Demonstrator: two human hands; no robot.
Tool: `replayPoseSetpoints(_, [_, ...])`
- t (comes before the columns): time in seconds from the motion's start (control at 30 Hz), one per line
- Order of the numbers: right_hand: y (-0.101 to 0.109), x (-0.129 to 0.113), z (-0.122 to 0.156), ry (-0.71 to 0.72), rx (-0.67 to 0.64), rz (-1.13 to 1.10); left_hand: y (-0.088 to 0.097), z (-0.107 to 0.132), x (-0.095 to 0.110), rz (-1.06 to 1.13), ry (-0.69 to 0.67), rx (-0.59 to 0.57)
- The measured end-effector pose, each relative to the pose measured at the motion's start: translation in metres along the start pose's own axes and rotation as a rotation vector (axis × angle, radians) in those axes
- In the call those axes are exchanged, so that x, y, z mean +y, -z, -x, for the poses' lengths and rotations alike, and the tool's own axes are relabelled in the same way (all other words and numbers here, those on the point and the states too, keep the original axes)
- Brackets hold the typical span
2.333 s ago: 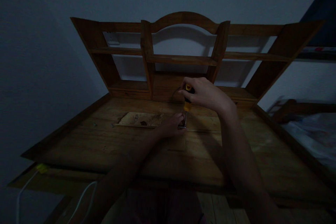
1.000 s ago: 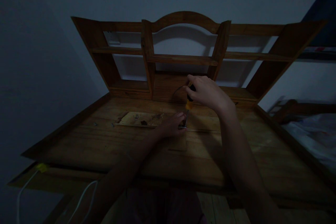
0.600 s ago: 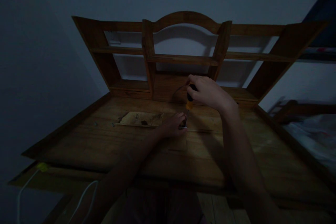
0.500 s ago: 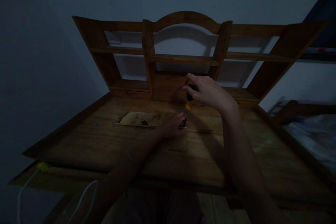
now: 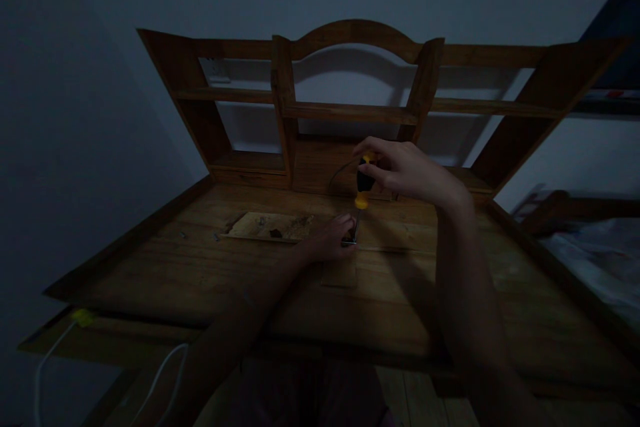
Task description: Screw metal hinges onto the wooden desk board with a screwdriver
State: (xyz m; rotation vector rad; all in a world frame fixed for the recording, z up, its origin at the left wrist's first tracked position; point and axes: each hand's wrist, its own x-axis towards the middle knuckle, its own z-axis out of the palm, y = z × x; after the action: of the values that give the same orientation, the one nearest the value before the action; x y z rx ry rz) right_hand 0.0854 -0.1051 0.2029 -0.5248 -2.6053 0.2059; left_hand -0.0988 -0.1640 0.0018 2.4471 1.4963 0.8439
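Note:
My right hand [image 5: 400, 170] is closed around the handle of a screwdriver [image 5: 362, 199], which is yellow and black. Its shaft points down, tilted slightly, and the tip meets a small metal piece [image 5: 349, 241] at the edge of a small wooden board [image 5: 340, 273]. Fingers of my left hand [image 5: 331, 239] are closed about that metal piece, close beside the screwdriver's tip. Dim light and the fingers hide its exact shape. Left of my left hand, a long shallow recess [image 5: 260, 227] in the desktop shows rough pale material with a dark patch.
The wooden desk [image 5: 200, 287] carries a shelf unit [image 5: 350, 113] along its back, against the wall. Small screw-like bits [image 5: 216, 237] lie left of the recess. A white cable [image 5: 165, 360] with a yellow piece [image 5: 83, 317] hangs at the front left.
My right hand has shifted slightly to the right and its grip on the screwdriver handle has turned a little. My left hand stays in place.

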Motion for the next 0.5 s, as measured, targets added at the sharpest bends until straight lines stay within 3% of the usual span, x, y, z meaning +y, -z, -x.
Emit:
replayPoseSetpoints(0.2, [-0.0062, -0.0013, -0.0045, 0.061, 0.07, 0.021, 0.0024, 0.0003, 0.0021, -0.014, 0.003, -0.001])
replayPoseSetpoints(0.5, [0.0031, 0.0002, -0.0009, 0.018, 0.075, 0.043, -0.0017, 0.0003, -0.0012, -0.017, -0.014, 0.019])
